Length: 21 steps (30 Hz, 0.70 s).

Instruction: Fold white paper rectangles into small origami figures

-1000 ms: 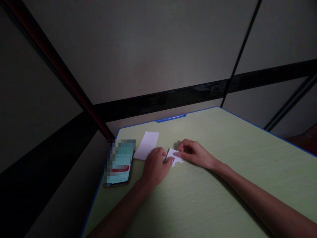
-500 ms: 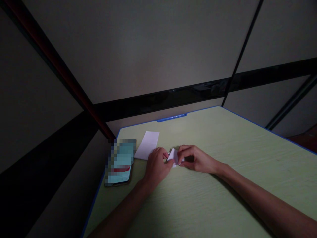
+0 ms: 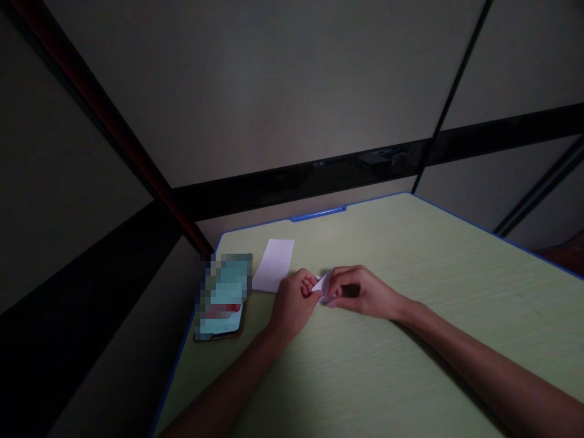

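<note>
A small folded piece of white paper [image 3: 322,285] is pinched between both my hands just above the pale green table [image 3: 410,340]. My left hand [image 3: 292,304] grips its left side with curled fingers. My right hand [image 3: 360,293] holds its right side between thumb and fingers. Most of the paper is hidden by my fingers.
A flat white paper strip [image 3: 274,264] lies on the table just beyond my left hand. A phone [image 3: 223,296] with a lit screen rests at the table's left edge. The table has a blue rim; dark bars and a wall stand behind it.
The small paper lay partly flat on the table with a notched edge showing. It is now folded up tighter and lifted between my fingertips, which have closed together.
</note>
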Each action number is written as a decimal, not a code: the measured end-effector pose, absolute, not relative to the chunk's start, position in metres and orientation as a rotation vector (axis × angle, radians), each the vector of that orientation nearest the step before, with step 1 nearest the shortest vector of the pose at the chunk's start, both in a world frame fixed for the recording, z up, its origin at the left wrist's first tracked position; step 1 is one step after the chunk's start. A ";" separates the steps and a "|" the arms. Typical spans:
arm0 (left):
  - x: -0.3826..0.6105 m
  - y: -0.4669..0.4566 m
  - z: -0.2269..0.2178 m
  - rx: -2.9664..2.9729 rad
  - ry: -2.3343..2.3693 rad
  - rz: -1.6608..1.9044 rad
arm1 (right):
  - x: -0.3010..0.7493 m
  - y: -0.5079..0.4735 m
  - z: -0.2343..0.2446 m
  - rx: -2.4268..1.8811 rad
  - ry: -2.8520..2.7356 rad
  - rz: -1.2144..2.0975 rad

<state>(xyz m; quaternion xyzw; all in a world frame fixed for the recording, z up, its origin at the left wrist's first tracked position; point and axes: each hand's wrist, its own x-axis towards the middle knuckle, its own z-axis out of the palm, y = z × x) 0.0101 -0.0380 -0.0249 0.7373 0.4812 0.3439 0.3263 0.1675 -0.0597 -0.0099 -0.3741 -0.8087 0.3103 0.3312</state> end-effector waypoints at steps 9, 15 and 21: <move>0.012 -0.041 -0.019 1.926 1.291 0.906 | 0.162 -0.059 -0.015 -1.228 -2.051 0.803; 0.016 -0.050 -0.018 2.046 1.364 0.968 | 0.161 -0.059 -0.014 -1.281 -2.089 0.618; 0.014 -0.051 -0.021 2.167 1.415 0.916 | 0.165 -0.063 -0.011 -1.302 -2.193 0.379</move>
